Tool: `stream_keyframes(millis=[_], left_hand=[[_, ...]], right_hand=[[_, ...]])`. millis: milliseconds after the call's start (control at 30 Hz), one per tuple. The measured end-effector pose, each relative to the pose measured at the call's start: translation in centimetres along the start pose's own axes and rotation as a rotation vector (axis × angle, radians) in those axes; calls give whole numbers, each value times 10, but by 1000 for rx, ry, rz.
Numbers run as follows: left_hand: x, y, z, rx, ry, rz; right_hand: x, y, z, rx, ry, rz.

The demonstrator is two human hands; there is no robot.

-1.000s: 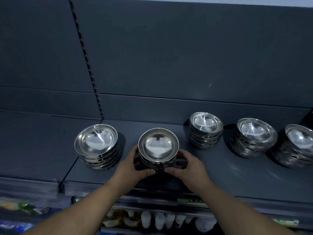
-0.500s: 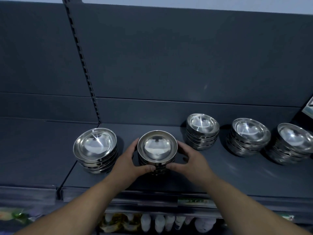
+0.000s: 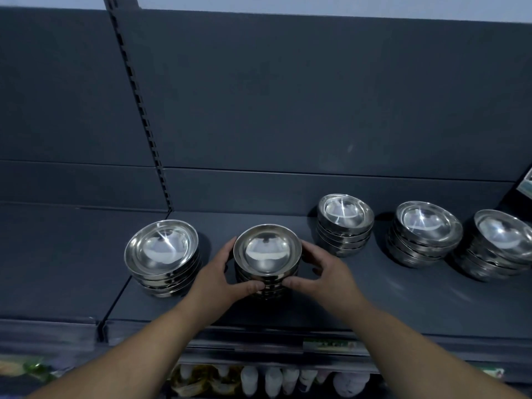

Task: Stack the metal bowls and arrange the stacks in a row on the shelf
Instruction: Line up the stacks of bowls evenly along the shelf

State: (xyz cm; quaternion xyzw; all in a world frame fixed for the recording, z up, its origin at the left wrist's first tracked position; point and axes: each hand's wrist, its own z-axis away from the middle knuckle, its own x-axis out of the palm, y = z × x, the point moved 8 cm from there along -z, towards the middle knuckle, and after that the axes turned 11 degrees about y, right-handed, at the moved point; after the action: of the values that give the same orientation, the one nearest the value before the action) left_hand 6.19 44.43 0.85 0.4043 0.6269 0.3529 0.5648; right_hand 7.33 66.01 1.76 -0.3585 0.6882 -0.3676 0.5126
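Note:
Several stacks of shiny metal bowls stand on a dark grey shelf [image 3: 403, 300]. The middle stack [image 3: 267, 251] sits between my two hands. My left hand [image 3: 221, 276] curls round its left side, thumb at the front. My right hand [image 3: 325, 273] curls round its right side, thumb touching the lower bowls. A wider stack [image 3: 161, 254] stands to the left. To the right, further back, stand a third stack [image 3: 345, 223], a fourth stack [image 3: 426, 231] and a fifth stack [image 3: 502, 244] at the frame's edge.
The shelf's back panel [image 3: 316, 110] rises behind the stacks, with a slotted upright [image 3: 141, 110] at the left. A neighbouring shelf section [image 3: 57, 254] lies to the left. Below the front edge, a lower shelf holds white bottles [image 3: 273, 381] and packets.
Both hands stay on the middle stack, which sits slightly further back on the shelf than a second ago. The camera has tilted a little upward.

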Motion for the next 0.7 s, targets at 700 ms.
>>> stream_keyframes(millis=[700], left_hand=[[5,2,0,-12,-45,91]], right_hand=[[3,3,4,31,-15,-26]])
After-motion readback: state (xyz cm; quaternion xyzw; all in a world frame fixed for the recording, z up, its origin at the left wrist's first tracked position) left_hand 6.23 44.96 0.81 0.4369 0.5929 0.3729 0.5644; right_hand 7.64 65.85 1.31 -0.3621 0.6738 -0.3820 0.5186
